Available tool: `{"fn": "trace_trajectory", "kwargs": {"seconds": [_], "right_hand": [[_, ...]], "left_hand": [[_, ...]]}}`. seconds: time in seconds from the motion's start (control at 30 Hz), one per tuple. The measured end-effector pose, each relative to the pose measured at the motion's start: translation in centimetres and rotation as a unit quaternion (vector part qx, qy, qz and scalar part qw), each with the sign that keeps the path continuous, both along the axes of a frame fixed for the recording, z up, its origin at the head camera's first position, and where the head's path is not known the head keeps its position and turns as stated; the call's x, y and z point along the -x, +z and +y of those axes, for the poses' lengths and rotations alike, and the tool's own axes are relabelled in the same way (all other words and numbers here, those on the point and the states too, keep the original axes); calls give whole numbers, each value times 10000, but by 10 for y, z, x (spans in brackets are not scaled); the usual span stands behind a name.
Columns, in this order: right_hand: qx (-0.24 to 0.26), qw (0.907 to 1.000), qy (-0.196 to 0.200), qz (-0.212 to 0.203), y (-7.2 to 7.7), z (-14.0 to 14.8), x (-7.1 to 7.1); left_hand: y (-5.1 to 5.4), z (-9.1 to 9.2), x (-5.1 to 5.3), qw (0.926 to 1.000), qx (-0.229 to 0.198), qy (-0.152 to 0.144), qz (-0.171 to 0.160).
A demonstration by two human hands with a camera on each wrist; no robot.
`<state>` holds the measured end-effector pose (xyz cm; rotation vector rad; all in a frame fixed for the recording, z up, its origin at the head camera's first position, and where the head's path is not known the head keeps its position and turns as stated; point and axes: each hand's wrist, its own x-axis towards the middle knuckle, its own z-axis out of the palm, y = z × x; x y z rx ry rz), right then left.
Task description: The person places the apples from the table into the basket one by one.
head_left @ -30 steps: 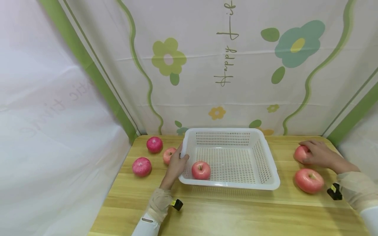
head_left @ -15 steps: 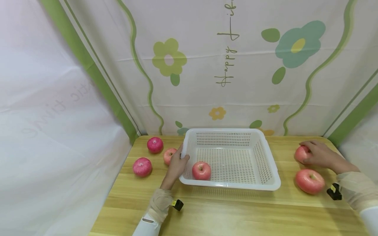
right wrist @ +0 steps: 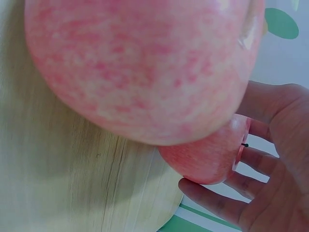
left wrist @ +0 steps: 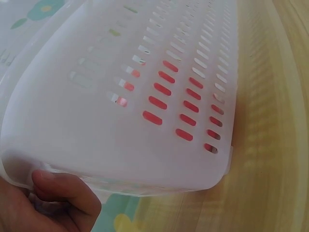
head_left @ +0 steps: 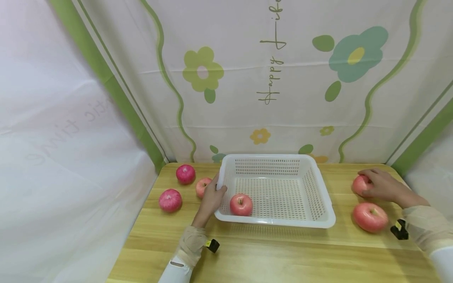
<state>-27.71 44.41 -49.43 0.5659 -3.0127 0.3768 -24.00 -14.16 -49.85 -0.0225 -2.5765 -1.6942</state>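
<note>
We see the left hand [head_left: 212,196] gripping the left rim of the white basket [head_left: 271,222], thumb over the edge, most of its fingers hidden from the head camera. It also covers part of the left apple [head_left: 201,188]. In the left wrist view we get only red patches through the wall's slots, and the hand is cut off at the lower left. Well apart from it, the right hand [head_left: 383,186] is curved round the far right apple [head_left: 360,185], near the far right corner of the worktop [head_left: 255,257], hiding that apple's right side. From the right wrist, the near right apple [head_left: 370,217] blocks part of our view of it.

We count four apples; the fourth, the basket apple [head_left: 241,204], sits in the basket's near left corner. The far magenta fruit [head_left: 185,174], by the worktop's far left corner, and the near magenta fruit [head_left: 170,200], by the left edge, make two of that kind.

The basket is at the far edge; we cannot tell whether it touches the curtain [head_left: 233,114]. Bare wood runs from its near rim towards the near edge, which is out of view, and between its right wall and the two right-hand apples.
</note>
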Motion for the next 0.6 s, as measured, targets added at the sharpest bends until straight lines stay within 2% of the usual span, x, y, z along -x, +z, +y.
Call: {"fn": "trace_trajectory", "kwargs": {"seconds": [0.37, 0.6], "right_hand": [[-9, 10000, 37, 54, 4, -1, -2], [51, 9990, 184, 406, 7, -5, 0]], "left_hand": [[0, 0, 0, 10000, -25, -61, 43], [0, 0, 0, 10000, 5, -58, 42]]}}
